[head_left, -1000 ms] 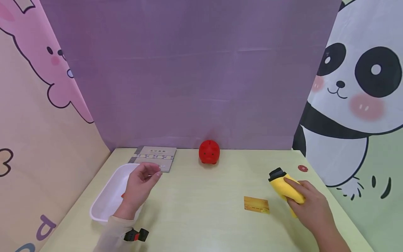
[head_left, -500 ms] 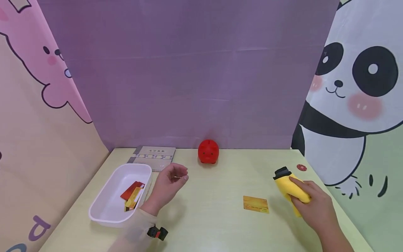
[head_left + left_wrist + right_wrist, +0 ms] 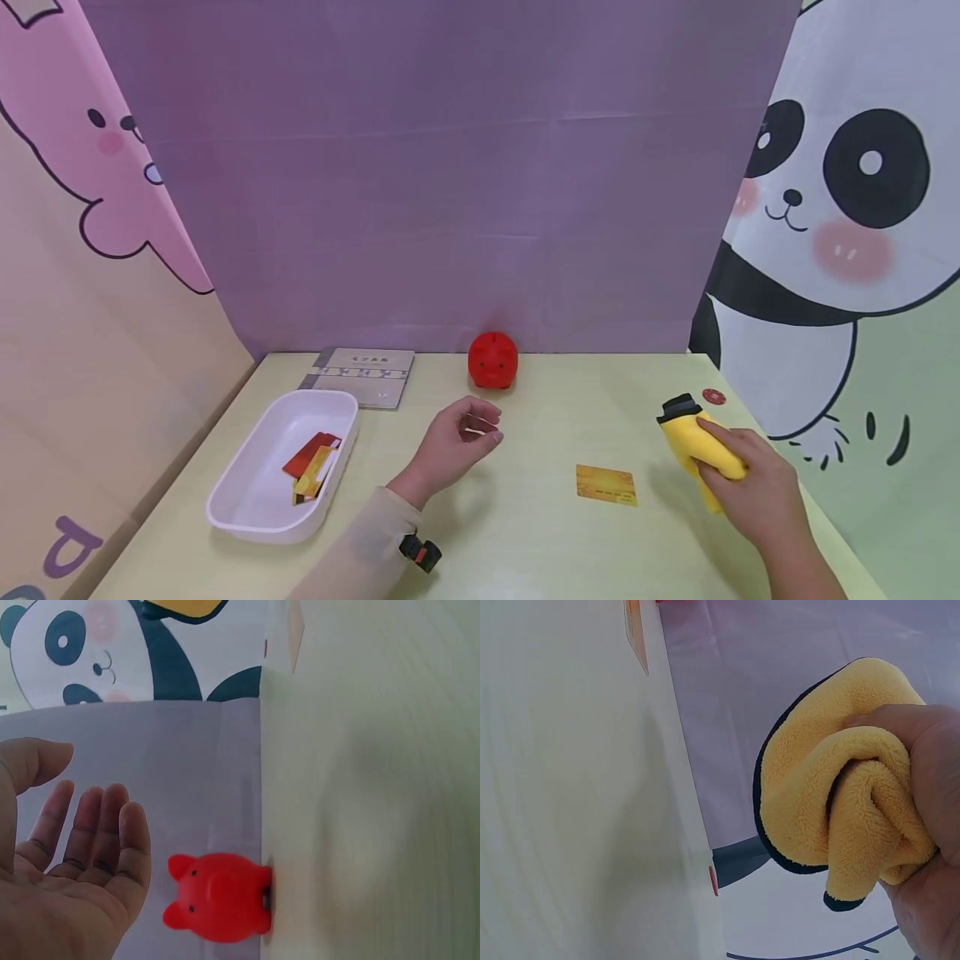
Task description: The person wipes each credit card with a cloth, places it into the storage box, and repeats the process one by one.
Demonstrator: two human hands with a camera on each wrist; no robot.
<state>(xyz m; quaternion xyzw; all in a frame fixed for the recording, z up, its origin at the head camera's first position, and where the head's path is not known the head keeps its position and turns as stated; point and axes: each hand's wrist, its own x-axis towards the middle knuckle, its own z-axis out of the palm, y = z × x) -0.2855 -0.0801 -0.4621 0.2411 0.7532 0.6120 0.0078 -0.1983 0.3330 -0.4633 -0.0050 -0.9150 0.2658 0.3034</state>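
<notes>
My right hand (image 3: pixel 768 492) grips a folded yellow cloth with dark edging (image 3: pixel 701 450) above the right side of the table. In the right wrist view the cloth (image 3: pixel 847 787) bunches between thumb and fingers. My left hand (image 3: pixel 453 442) hangs over the middle of the table, fingers loosely bent and holding nothing; the left wrist view shows its bare palm and fingers (image 3: pixel 82 832). A gold card (image 3: pixel 606 485) lies flat between the two hands. Just behind the left hand stands a red piggy bank (image 3: pixel 492 360) at the table's back edge.
A white plastic tub (image 3: pixel 247 467) on the left contains several cards, red and gold (image 3: pixel 311 467). Behind it lies a grey booklet (image 3: pixel 363 377). Near the right edge sits a small red disc (image 3: pixel 714 397). A purple backdrop (image 3: pixel 450 183) rises behind the table.
My left hand has moved right from over the white tub to mid-table, uncovering the cards in the tub. My right hand has shifted slightly, still gripping the cloth.
</notes>
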